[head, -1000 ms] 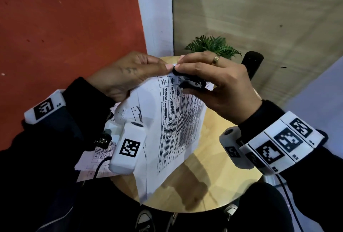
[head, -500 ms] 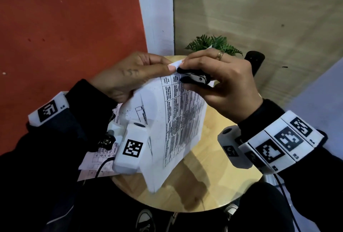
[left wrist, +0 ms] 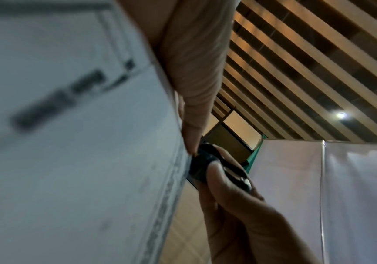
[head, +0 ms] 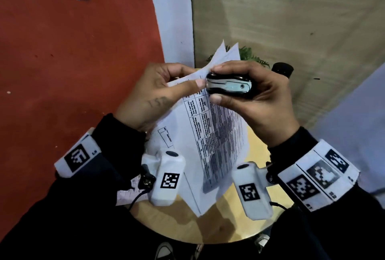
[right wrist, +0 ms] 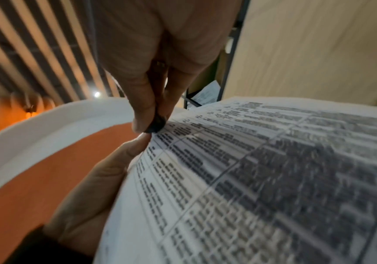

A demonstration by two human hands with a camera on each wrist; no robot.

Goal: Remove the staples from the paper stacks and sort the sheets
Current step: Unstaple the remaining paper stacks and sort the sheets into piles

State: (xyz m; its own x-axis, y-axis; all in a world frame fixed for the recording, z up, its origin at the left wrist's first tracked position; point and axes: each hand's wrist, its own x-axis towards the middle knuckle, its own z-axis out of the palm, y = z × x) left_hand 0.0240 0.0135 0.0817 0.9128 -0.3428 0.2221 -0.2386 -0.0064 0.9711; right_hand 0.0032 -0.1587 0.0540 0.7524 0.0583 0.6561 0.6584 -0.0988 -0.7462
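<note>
A stapled stack of printed sheets (head: 218,139) hangs tilted above the round wooden table (head: 229,226). My left hand (head: 193,78) pinches its top corner between thumb and fingers. My right hand (head: 215,84) grips a black and silver staple remover (head: 229,86), whose jaws sit against that same corner. Loose sheet corners (head: 227,53) fan up behind the tool. In the left wrist view the blurred stack (left wrist: 70,142) fills the left, with the staple remover (left wrist: 208,164) at its edge. The right wrist view has the remover's tip (right wrist: 157,125) meeting the stack (right wrist: 273,169). The staple itself is hidden.
More printed paper (head: 125,195) lies on the table's left edge under my left wrist. A small green plant (head: 252,56) and a black object (head: 282,69) stand at the table's far side. A red wall is on the left, a wood panel behind.
Both hands have lifted the stack's corner higher and nearer. The staple remover has turned so its silver side faces up, and sheet corners now fan out behind it.
</note>
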